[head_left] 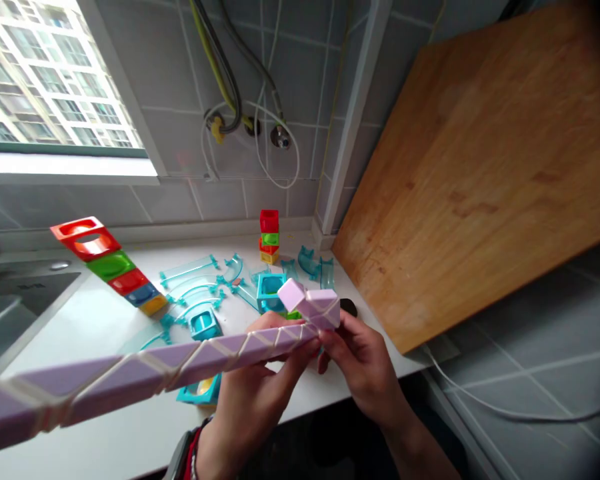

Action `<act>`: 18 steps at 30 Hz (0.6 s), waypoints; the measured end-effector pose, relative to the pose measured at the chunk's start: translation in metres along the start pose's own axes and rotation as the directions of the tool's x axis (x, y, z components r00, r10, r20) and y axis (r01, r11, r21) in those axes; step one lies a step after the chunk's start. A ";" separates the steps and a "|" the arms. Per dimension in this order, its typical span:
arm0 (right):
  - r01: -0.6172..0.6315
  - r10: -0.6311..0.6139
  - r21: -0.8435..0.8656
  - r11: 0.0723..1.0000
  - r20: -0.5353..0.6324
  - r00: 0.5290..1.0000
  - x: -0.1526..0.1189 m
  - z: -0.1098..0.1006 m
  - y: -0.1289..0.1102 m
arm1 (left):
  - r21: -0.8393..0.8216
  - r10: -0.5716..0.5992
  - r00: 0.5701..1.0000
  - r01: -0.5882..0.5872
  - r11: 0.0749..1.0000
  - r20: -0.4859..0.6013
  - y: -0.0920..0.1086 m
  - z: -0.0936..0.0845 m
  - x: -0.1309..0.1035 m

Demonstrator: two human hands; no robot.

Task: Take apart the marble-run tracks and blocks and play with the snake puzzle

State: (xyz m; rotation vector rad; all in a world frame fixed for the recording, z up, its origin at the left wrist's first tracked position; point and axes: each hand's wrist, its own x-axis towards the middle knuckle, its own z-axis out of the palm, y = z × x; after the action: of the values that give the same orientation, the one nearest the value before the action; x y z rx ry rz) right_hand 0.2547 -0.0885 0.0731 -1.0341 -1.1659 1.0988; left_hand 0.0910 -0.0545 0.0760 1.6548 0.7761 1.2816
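Observation:
A long lavender snake puzzle [190,363] with pale zigzag joints runs from the lower left edge to my hands. Its far end is bent into a small angular cluster [320,303]. My left hand [260,393] grips the straight part near that bend, thumb in front and the other fingers partly hidden behind it. My right hand [363,360] closes its fingers on the bent end from the right. Just behind the hands stand a cyan cube block [271,291] and a partly covered green piece [293,315]. Another cyan block [200,392] is partly hidden below the puzzle.
Clear teal track pieces [195,270] and a cyan block [205,325] lie on the white counter [80,427]. A leaning-looking coloured block tower [111,267] stands left, a shorter one [269,237] behind. A sink [35,287] is left, a large wooden board [480,180] right.

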 end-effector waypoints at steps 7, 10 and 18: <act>0.142 -0.149 -0.175 0.974 -0.026 0.988 -0.005 0.001 -0.006 | -0.044 -0.092 0.995 0.090 0.995 -0.031 0.003 -0.002 -0.001; 0.074 -0.079 -0.099 0.992 -0.040 0.996 -0.005 0.002 -0.007 | -0.078 -0.128 0.990 0.132 0.988 0.054 0.003 -0.007 0.001; 0.031 -0.032 -0.010 0.999 -0.089 0.996 -0.006 0.003 -0.009 | -0.194 -0.199 0.977 0.210 0.958 0.074 0.006 -0.011 0.006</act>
State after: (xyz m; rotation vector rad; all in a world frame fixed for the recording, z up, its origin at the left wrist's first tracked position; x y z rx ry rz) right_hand 0.2522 -0.0953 0.0812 -1.0580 -1.1131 1.0138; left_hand 0.0821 -0.0490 0.0847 1.4029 0.7390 1.1260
